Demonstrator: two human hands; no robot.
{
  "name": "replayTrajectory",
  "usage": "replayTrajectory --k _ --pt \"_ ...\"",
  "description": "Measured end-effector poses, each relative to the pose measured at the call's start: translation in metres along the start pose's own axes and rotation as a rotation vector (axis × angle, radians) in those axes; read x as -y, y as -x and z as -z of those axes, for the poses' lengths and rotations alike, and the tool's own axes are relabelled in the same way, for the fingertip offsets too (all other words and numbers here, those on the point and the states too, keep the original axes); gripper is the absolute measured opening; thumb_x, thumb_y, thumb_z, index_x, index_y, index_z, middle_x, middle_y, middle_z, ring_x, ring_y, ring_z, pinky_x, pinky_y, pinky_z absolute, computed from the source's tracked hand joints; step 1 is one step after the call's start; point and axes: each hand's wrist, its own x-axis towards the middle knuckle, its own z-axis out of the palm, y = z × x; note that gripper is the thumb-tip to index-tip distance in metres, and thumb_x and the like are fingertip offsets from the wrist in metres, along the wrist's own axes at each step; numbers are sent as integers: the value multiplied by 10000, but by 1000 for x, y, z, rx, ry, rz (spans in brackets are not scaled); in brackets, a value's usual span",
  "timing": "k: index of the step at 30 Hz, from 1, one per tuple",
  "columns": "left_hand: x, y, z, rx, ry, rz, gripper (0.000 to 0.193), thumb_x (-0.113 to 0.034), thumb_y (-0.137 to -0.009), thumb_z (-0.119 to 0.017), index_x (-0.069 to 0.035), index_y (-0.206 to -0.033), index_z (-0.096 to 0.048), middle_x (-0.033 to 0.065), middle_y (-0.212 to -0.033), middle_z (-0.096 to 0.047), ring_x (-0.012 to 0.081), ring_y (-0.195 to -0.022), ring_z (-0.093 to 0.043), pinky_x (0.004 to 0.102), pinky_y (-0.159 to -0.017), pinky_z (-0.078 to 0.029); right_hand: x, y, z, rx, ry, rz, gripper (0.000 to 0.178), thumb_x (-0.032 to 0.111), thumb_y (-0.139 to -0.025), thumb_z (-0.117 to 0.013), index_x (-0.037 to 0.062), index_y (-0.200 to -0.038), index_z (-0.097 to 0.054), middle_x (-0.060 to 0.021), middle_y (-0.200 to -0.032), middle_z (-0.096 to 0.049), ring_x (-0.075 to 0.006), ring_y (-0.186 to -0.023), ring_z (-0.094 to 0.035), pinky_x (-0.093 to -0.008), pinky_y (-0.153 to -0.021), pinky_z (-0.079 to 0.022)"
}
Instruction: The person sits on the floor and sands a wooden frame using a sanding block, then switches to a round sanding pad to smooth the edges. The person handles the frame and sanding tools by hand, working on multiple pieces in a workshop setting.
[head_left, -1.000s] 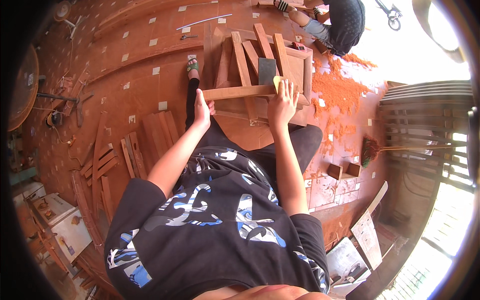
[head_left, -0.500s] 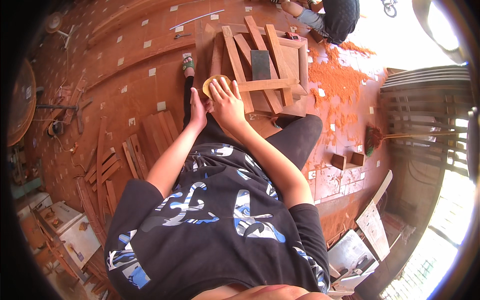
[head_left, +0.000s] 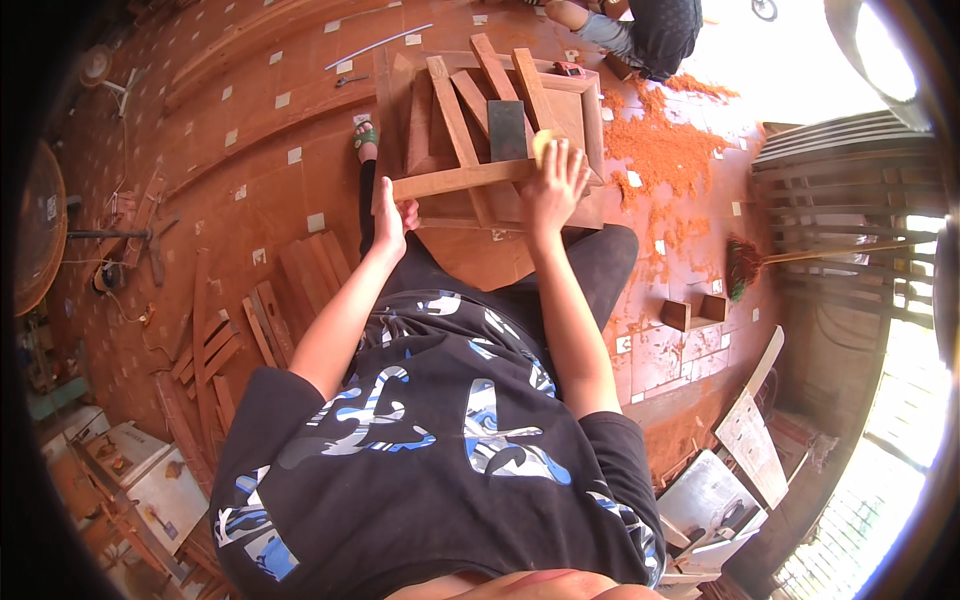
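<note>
My left hand [head_left: 392,222] grips the left end of a wooden strip [head_left: 460,179], thumb up along its end and fingers curled underneath. The strip lies crosswise over other wooden strips on a framed wooden panel [head_left: 594,125] in front of me. At its right end my right hand [head_left: 556,190] presses a round yellow sanding pad [head_left: 543,143] on the wood, fingers stretched over it. Only part of the pad shows past the fingers. A dark rectangular block [head_left: 506,130] lies on the strips just beyond.
A small red tool [head_left: 569,69] sits at the panel's far edge. Orange shavings [head_left: 665,150] cover the floor at right, near another person [head_left: 660,38]. A broom [head_left: 745,265] and small wooden box [head_left: 694,312] are at right; stacked wood pieces [head_left: 305,270] lie at left.
My right hand has slid the sanding pad rightward along the strip, from beside my left hand to the far end. My left hand stays at the left end. The view has shifted slightly.
</note>
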Motion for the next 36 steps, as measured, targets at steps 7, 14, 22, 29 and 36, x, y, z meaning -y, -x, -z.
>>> replayTrajectory --k 7,14,22,29,36 --pt "1 1 -19 -239 299 -49 667 -703 -1043 -343 -112 -1051 -654 34 -748 -647 175 -574 -571 330 -597 -478 126 53 13 323 -462 685 519 165 -863 -650 73 -1373 -618 -100 -1448 -608 -246 -1441 -481 -536 -1242 -269" --pt "-3 5 4 -82 -102 -68 469 -610 -1018 -538 -145 -963 -560 -27 -669 -532 76 -493 -445 231 -451 -334 75 21 13 276 -332 446 495 159 -868 -641 114 -1361 -638 -74 -1449 -620 -263 -1431 -496 -582 -1247 -201" --pt "-2 2 4 -63 -200 -21 512 -608 -995 -589 -157 -779 -480 -22 -592 -495 75 -448 -420 243 -421 -309 22 15 8 103 -152 78 575 138 -836 -639 53 -1402 -586 -136 -1505 -558 -373 -1464 -432 -648 -1214 -207" --pt "-6 9 -16 -207 -39 -74 547 -661 -1034 -453 -171 -866 -630 -48 -612 -517 65 -484 -461 232 -456 -315 121 51 18 386 -411 602 505 202 -899 -646 54 -1381 -607 -111 -1498 -564 -279 -1462 -457 -542 -1256 -218" --pt "-1 4 2 -264 -202 -46 657 -778 -937 -521 -153 -731 -515 -40 -586 -466 79 -509 -407 250 -482 -299 69 14 28 270 -216 246 463 103 -892 -615 120 -1354 -639 -66 -1468 -596 -304 -1452 -458 -620 -1228 -199"
